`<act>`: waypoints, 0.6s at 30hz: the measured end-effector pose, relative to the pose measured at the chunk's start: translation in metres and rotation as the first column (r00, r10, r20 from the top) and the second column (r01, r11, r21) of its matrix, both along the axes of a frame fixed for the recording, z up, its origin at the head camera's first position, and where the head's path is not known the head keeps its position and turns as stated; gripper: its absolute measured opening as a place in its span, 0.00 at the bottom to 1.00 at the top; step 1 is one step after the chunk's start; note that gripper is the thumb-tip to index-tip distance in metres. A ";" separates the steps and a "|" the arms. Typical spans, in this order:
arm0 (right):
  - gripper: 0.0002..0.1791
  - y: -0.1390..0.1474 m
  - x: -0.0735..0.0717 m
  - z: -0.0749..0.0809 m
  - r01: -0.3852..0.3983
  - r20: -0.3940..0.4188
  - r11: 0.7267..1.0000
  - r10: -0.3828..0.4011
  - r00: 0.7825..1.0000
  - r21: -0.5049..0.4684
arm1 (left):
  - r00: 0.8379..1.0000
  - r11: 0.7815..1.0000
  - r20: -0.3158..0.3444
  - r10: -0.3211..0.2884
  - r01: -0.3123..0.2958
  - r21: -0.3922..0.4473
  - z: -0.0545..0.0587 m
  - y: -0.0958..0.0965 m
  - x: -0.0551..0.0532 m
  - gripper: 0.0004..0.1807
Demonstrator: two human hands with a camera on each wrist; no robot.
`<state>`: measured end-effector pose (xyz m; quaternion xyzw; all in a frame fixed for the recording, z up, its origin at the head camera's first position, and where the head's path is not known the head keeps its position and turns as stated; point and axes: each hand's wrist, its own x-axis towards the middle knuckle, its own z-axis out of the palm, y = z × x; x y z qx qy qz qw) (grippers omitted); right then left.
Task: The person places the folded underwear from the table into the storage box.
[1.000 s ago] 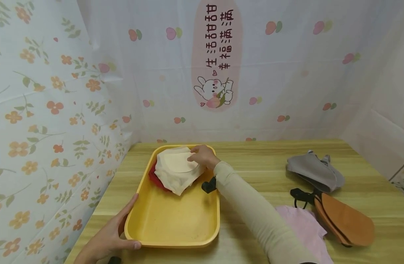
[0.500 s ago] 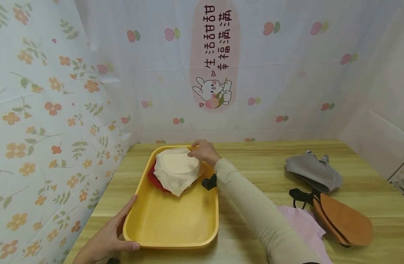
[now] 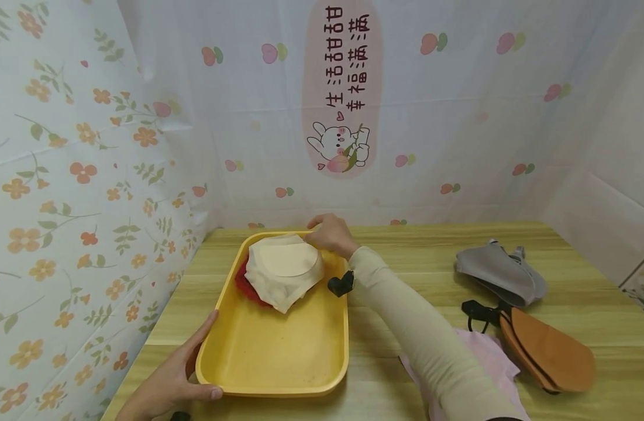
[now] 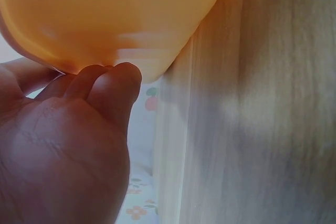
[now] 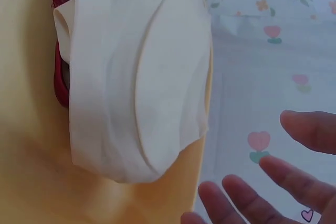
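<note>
A yellow plastic tub (image 3: 279,356) stands on the wooden table. At its near-left corner my left hand (image 3: 174,374) rests against the outside, fingers straight along the left wall and thumb against the front. In the left wrist view the left hand (image 4: 63,135) touches the tub's wall (image 4: 126,14) below the rim. A folded cream undergarment (image 3: 290,272) lies at the tub's far end, over a red lace-edged garment (image 3: 250,289). My right hand (image 3: 333,237) is above the tub's far-right corner. Its fingers (image 5: 294,177) are spread in the right wrist view, apart from the cream undergarment (image 5: 115,93).
A grey garment with straps (image 3: 500,272) lies at the back right of the table. Nearer are an orange-brown folded item with black straps (image 3: 553,354) and pink cloth (image 3: 492,362), partly under the right forearm. Patterned curtains (image 3: 258,134) stand behind and to the left.
My right hand has moved off the cream undergarment, up and slightly to the right. The left hand stays at the tub's corner, and the garments lie nearly as before.
</note>
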<state>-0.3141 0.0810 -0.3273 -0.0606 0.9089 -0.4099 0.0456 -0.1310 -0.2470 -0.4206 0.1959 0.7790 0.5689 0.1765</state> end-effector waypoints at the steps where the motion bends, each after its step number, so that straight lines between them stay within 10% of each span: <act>1: 0.21 0.002 0.000 0.001 -0.002 0.004 1.000 0.003 1.000 -0.020 | 1.000 1.000 -0.002 0.001 -0.001 -0.003 0.000 0.000 0.000 0.63; 18: 0.19 0.027 -0.006 0.006 -0.229 0.047 0.930 0.253 0.966 -0.289 | 1.000 1.000 0.022 -0.003 0.003 0.003 0.001 0.000 0.000 0.63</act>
